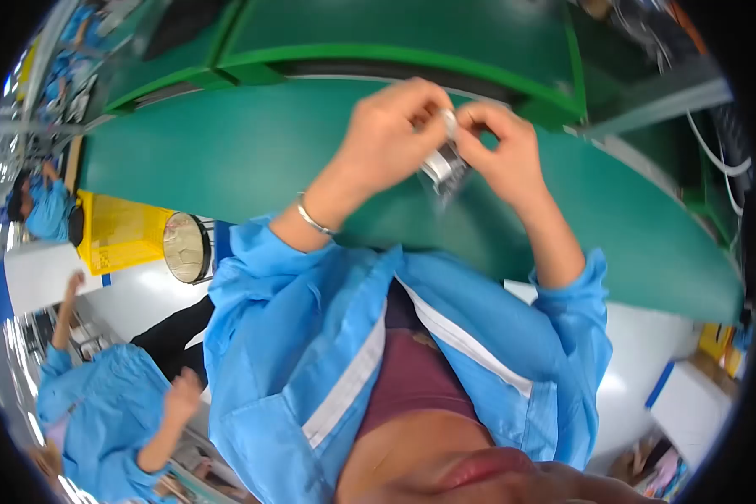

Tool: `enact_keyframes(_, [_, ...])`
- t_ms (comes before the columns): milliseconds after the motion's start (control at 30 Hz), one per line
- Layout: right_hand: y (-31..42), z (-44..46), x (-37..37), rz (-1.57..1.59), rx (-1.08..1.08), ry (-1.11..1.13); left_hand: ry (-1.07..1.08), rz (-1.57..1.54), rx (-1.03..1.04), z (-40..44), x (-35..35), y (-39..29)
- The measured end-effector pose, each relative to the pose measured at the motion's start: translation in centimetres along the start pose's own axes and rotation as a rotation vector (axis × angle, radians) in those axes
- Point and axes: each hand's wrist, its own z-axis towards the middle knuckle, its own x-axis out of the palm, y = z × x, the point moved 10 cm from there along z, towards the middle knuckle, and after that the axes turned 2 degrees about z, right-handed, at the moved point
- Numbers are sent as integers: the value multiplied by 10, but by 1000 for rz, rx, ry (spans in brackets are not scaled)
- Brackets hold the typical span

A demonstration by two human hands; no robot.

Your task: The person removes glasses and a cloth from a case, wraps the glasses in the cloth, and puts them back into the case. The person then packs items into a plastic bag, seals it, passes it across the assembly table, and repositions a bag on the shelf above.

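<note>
In the head view, both hands are raised over the green tabletop [252, 134], close together. A small clear plastic bag [442, 172] hangs between them, with something dark and a white patch visible in it. My left hand [395, 134], with a silvery bracelet at its wrist, pinches the top of the bag between thumb and fingers. Closed in a similar pinch, my right hand [502, 151] grips the bag's top from the other side. The fingertips nearly meet at a whitish strip there. What the bag contains is too blurred to name.
Green-framed panels [395, 55] rise along the table's far edge. To the left stand a yellow crate [126, 233] and a round stool [186, 247]. A co-worker in blue [113, 412] is at lower left, another person [49, 210] farther back. White cables [718, 160] hang at right.
</note>
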Motion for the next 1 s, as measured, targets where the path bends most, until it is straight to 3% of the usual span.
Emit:
enact_keyframes(67, [-7,-3,2,40,48,37,-43,56,52,-2,1,-6])
enact_keyframes(167, [-8,-5,7,80,88,65,51,-158,-294,-4,9,27])
enact_keyframes(300, [-14,-9,5,43,181,62,173,-293,-354,-8,22,30])
enact_keyframes(400, [-2,-7,-5,-164,75,-24,191,-437,-356,-10,26,33])
enact_keyframes(500, [9,-12,-9,-325,-61,-167,186,-410,-389,-11,26,24])
enact_keyframes(600, [26,-20,-10,-316,-212,-171,158,-232,-308,-12,19,16])
enact_keyframes(700, [22,-18,-6,-176,-131,1,95,-357,-201,-15,17,19])
enact_keyframes(800, [-21,-20,-13,310,301,-21,155,-412,-211,-20,20,17])
enact_keyframes(900, [-11,-20,-5,233,301,95,171,-334,-137,-20,20,9])
enact_keyframes(1000, [8,-13,-9,-15,166,165,128,-489,-257,-23,21,14])
